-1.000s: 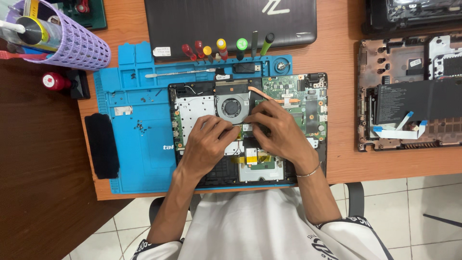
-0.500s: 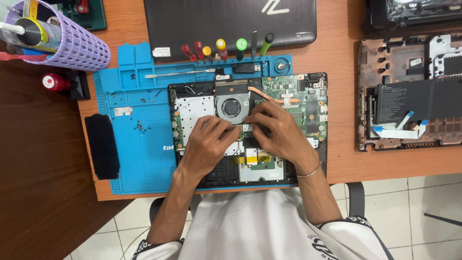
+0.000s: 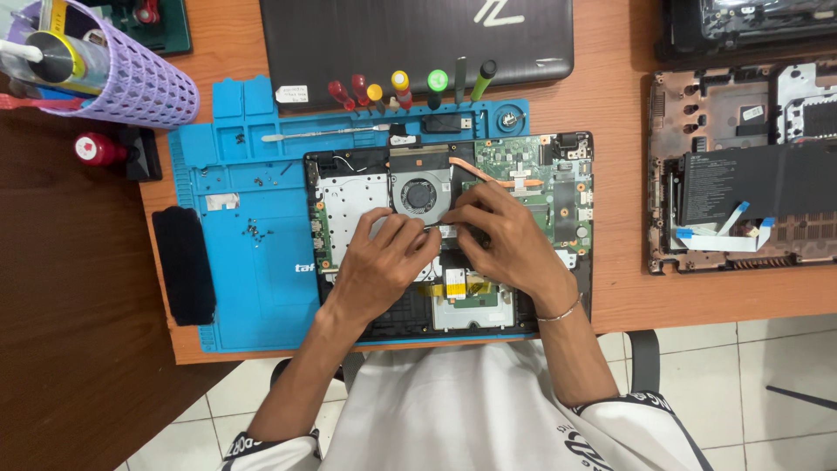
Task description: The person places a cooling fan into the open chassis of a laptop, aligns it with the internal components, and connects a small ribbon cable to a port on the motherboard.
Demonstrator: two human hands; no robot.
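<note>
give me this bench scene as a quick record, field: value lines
left hand: fingertips on the opened laptop, just below its fan
right hand: fingertips beside the left's, on the same spot
under laptop: blue mat
mat top edge: row of screwdrivers
far left: purple basket
right side: second opened laptop

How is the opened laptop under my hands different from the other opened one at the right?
The laptop under the hands lies on the blue mat and shows a round fan and green board. The right laptop lies on bare wood, untouched, with a copper-coloured frame and a large black slab. Both lie flat, insides exposed.
</note>
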